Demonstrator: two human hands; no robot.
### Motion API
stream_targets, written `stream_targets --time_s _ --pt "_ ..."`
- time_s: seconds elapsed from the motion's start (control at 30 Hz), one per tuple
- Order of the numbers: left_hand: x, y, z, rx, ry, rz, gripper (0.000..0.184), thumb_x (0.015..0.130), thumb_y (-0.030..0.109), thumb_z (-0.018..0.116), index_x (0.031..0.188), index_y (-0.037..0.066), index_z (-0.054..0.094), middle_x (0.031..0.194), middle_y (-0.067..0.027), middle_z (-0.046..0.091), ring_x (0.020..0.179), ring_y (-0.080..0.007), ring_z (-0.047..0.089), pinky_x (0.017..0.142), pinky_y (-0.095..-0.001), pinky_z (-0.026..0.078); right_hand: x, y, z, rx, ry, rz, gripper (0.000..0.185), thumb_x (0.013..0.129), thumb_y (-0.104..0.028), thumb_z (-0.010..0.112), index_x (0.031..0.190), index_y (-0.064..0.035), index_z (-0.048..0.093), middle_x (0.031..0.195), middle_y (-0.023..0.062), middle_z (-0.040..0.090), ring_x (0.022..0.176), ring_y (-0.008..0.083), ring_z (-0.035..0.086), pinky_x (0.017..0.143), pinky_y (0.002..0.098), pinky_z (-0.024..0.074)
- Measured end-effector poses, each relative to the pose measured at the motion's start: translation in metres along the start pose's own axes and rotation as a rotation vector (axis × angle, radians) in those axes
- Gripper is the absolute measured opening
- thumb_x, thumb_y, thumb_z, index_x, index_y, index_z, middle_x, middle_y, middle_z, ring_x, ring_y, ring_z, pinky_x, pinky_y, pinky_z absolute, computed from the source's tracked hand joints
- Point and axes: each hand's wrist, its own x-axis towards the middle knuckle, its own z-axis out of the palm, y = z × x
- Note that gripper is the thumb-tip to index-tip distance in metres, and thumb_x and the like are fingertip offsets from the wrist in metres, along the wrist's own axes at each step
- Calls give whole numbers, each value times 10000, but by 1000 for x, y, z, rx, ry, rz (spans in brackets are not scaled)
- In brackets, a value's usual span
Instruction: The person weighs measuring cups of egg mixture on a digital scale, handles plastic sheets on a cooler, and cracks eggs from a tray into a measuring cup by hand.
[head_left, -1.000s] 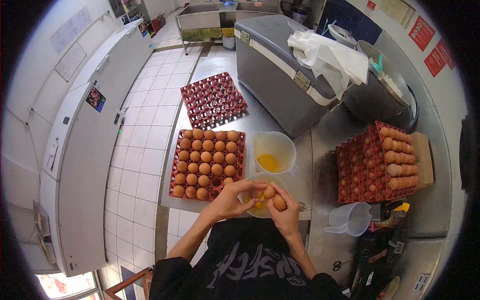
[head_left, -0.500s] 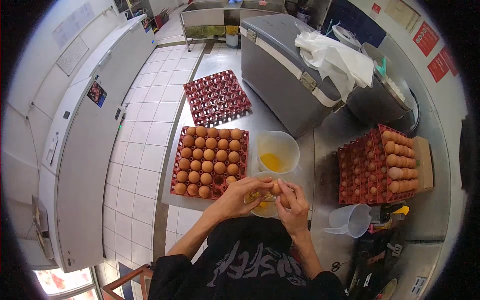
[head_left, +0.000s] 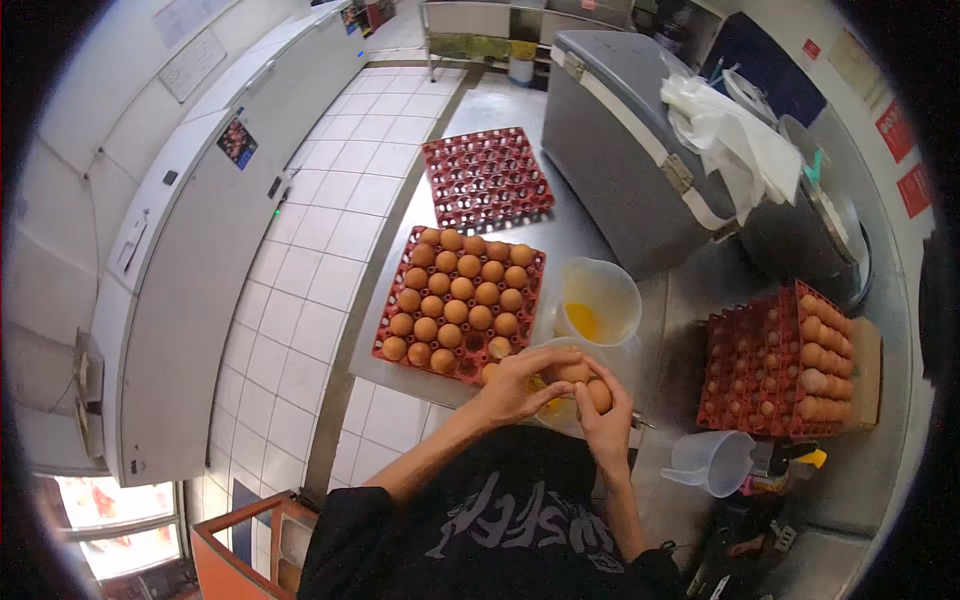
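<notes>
The left hand (head_left: 530, 387) and the right hand (head_left: 607, 418) meet over a translucent near container (head_left: 570, 421). Both grips are narrow: the fingers of both hands enclose the first egg (head_left: 572, 371), and the fingers of the right hand also retain the second egg (head_left: 599, 397). Both eggs sit above the container, which shows yellow contents. Whether the first shell is cracked cannot be determined.

Hazard: the double load leaves the right fingers little spare hold; spreading them could release the second egg. Uneven thumb pressure could drop shell fragments into the contents.

The left hand overlaps the near corner of the filled tray (head_left: 470, 367); a sideways wrist movement could dislodge an egg there. Just beyond the container stands a pitcher (head_left: 622, 285), also with yellow contents; a forward nudge could tip it.

Farther back lie an empty tray (head_left: 487, 178) and a grey cooler box (head_left: 620, 165), both clear of the hands.
</notes>
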Motion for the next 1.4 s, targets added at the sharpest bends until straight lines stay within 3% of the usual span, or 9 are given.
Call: stream_targets --time_s 0.07,0.17,0.3,0.43,0.6,0.8,1.03,1.23,1.4 --pt "-7 -4 -5 46 16 -86 414 844 99 768 1243 57 665 1193 -110 696 1037 -210 670 886 -334 533 0 -2 5 624 -204 662 393 968 -157 641 1334 -23 589 880 43 643 697 95 618 554 234 504" --pt "-13 -7 -13 72 45 -232 420 839 119 783 1238 54 667 1081 -95 711 943 -180 664 820 -308 527 0 5 26 826 -239 761 393 987 -209 629 1337 -33 587 839 13 626 566 54 532 469 204 431" --pt "-24 -7 -39 80 300 -255 424 831 144 798 1226 59 670 989 -89 693 846 -183 648 749 -289 513 12 -8 42 818 -353 670 413 985 -226 634 1336 -16 579 847 27 646 576 58 543 469 211 432" --pt "-29 -28 -71 909 259 -111 494 810 216 810 1259 93 647 1041 -99 655 994 -278 606 844 -363 495 17 -15 43 617 -400 554 345 979 -249 639 1239 -26 604 822 35 652 592 48 529 481 206 395" --pt "-56 -21 -90 755 274 -132 497 800 252 787 1255 128 631 1133 -72 608 1060 -308 563 912 -427 437 12 10 32 527 -326 493 284 985 -267 613 1144 -37 563 864 48 669 669 83 570 565 213 434" --pt "-86 -54 -106 1266 -217 -128 461 788 155 761 1224 146 611 1147 -74 550 1079 -275 527 867 -387 414 4 25 25 762 -361 557 379 1015 -330 541 1283 -91 420 1066 92 623 776 113 557 641 260 456" --pt "-53 -32 -105 865 -50 -102 508 729 119 826 1164 53 572 1126 -111 533 1044 -304 571 836 -411 528 1 21 24 1021 -236 612 344 1045 -275 447 1316 -64 447 1167 124 560 853 184 594 756 317 509" --pt "-23 -5 19 72 637 158 594 756 119 852 1216 27 488 1087 -93 573 977 -189 610 763 -294 535 -1 6 34 1300 -150 636 337 1050 -296 403 1313 -97 473 1175 84 571 904 192 588 802 327 485" --pt "-20 8 51 -23 608 30 502 884 57 729 1272 23 414 1251 -142 486 1140 -239 554 989 -369 483 -7 12 27 1298 -102 609 319 1050 -298 371 1286 -111 478 1185 62 556 988 164 558 870 304 448"
